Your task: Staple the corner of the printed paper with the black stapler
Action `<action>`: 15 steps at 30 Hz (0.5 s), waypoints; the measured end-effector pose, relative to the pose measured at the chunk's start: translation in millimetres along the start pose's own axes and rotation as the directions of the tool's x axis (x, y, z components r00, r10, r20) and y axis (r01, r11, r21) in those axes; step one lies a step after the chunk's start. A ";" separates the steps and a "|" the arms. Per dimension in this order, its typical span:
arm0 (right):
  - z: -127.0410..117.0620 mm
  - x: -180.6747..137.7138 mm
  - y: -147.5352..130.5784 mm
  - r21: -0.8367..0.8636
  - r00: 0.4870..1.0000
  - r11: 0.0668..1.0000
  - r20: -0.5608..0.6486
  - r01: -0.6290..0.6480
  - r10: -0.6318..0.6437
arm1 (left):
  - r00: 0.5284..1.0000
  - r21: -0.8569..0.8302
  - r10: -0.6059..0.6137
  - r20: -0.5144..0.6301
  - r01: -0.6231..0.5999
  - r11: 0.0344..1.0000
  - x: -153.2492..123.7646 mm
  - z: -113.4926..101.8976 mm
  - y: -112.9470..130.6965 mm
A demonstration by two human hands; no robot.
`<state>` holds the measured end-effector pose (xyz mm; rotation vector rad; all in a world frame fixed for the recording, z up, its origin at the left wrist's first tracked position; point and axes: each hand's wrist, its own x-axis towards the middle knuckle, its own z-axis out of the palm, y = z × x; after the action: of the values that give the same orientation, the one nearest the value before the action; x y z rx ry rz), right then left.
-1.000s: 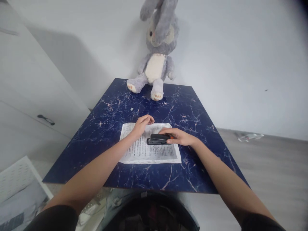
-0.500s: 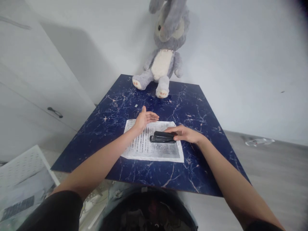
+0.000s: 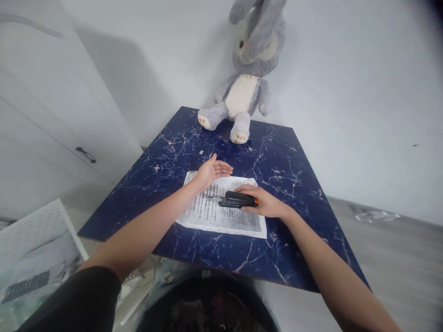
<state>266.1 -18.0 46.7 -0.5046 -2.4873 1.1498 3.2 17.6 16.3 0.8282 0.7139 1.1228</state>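
Black stapler (image 3: pixel 237 199), metal strip poking out, lying kinda sideways in the right fingers (image 3: pixel 246 187); slightly crinkly printed paper (image 3: pixel 228 223) underneath them.

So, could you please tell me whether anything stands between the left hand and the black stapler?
Nothing visible does; only the printed paper shows between the open left hand and the black stapler, whose right end the right hand holds.

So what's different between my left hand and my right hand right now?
Your left hand holds nothing, while your right hand grips the black stapler. The left hand's fingers are extended with the thumb raised; the right hand's fingers curl around the stapler. The left hand is farther forward than the right hand. Both are bare and by the printed paper.
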 end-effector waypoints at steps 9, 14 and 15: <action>7.3 -2.1 -3.3 -0.478 0.859 0.878 -0.464 -0.036 -0.218 | 0.980 -0.225 -0.178 0.087 0.194 0.955 -5.7 8.9 3.7; 5.9 -4.8 9.5 -0.824 0.904 0.556 -0.313 -0.105 -0.293 | 0.920 -0.266 -0.359 0.155 0.389 0.882 -5.3 8.3 -1.6; 5.4 -5.9 10.0 -0.848 0.908 0.517 -0.301 -0.115 -0.293 | 0.924 -0.277 -0.352 0.151 0.382 0.882 -5.0 8.2 -1.9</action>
<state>270.5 -18.2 34.6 -0.7435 -2.4673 -0.3574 9.5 10.7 19.2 0.4561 0.5704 0.8134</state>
